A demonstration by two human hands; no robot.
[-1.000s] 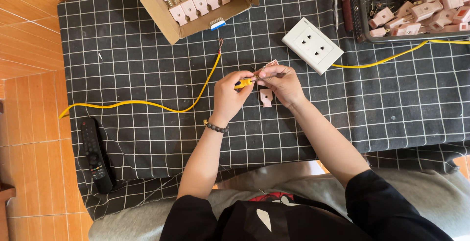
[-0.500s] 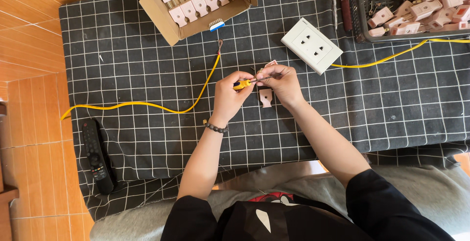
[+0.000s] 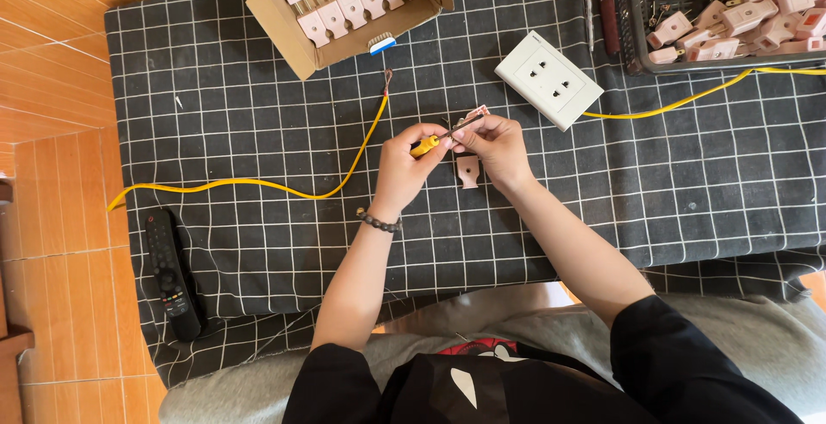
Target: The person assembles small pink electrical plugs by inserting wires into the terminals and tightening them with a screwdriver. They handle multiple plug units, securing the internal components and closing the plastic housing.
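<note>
left hand (image 3: 403,164): just left of frame centre, fingers curled tight round the yellow handle of a screwdriver (image 3: 428,143); a dark bead bracelet (image 3: 378,222) sits on that wrist.
screwdriver axis: runs lower left to upper right; handle in the left fist, thin metal shaft pointing right and slightly up toward the plug part.
right hand (image 3: 497,147): just right of centre, fingertips pinched together on a small pink plug part (image 3: 474,115) held at the top of the hand.
key relation: tip of the shaft meets the plug part right at the right fingertips; can't tell if it's seated in a screw. Both hands are close together, with the right hand on the part and the left hand a shaft-length away.
loose piece: second pink plug half (image 3: 467,170) lies on the cloth just below the gap between the hands, long axis roughly vertical in frame, not touched.
surface: dark checked cloth (image 3: 258,131) over an orange floor.
left edge: black remote control (image 3: 169,273), lower left, well apart.
yellow cable (image 3: 258,185): snakes from the left edge up to a bare end above the left hand.
farther: white socket plate (image 3: 549,79) upper right of the hands, a second yellow lead running off right.
top: cardboard box (image 3: 284,19) with a row of pink plugs; dark basket (image 3: 632,37) at top right, full of more.
</note>
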